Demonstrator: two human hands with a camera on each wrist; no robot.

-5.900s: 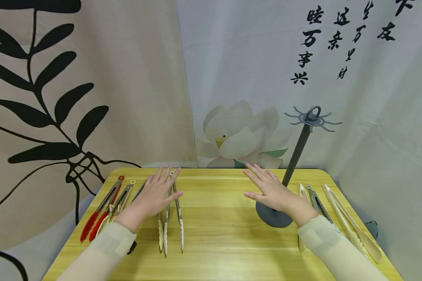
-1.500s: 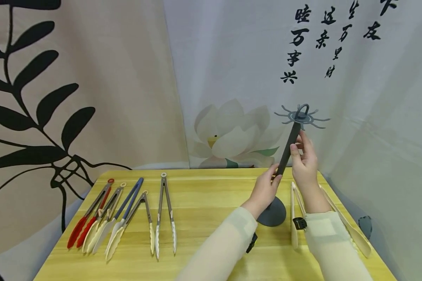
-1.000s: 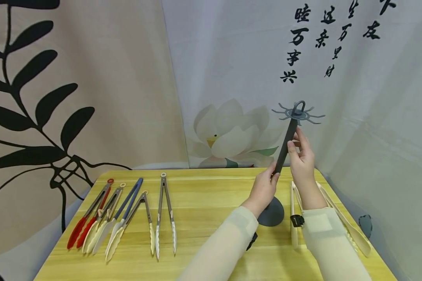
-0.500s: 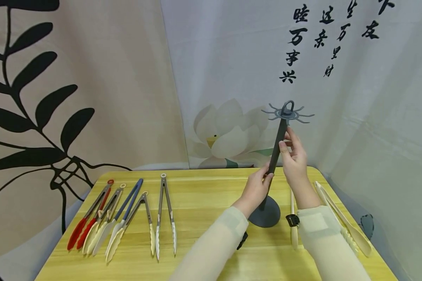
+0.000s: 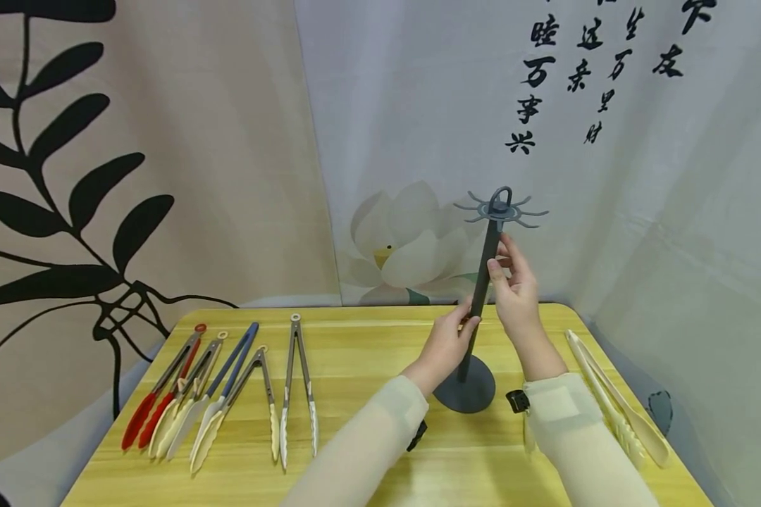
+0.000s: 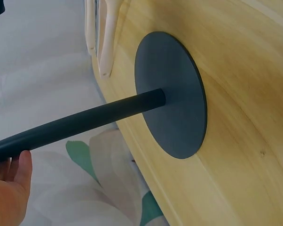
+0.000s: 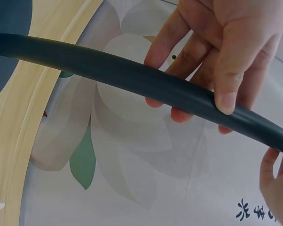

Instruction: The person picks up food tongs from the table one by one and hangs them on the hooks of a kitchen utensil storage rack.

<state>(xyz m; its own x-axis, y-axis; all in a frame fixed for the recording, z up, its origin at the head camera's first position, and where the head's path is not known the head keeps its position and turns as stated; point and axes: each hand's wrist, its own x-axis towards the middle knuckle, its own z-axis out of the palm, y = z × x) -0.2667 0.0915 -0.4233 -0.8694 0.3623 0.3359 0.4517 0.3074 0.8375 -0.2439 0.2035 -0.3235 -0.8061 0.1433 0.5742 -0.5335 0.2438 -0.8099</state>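
Note:
A dark grey hook stand (image 5: 484, 274) has a round base on the wooden table, a slim pole and a ring of curved hooks with a loop on top. My left hand (image 5: 440, 350) grips the pole around mid-height, thumb on the near side. Higher up, just under the hooks, my right hand (image 5: 516, 285) pinches the same pole between thumb and fingers. The left wrist view shows the flat disc base (image 6: 174, 113) lying on the tabletop. Across the right wrist view runs the pole (image 7: 118, 73), with fingers wrapped behind it; the hooks are out of that frame.
At the left lie several tongs: red-tipped tongs (image 5: 165, 391), blue-handled tongs (image 5: 231, 362), cream-tipped ones and steel tongs with white tips (image 5: 298, 384). Beige tongs (image 5: 615, 401) lie by the right edge; another beige piece is mostly hidden behind my right wrist. A printed curtain (image 5: 241, 141) hangs behind the table (image 5: 368, 359).
From hovering flat over the table, both hands have come to the stand's pole. Over the last second and a half the stand has shifted left with both hands on it.

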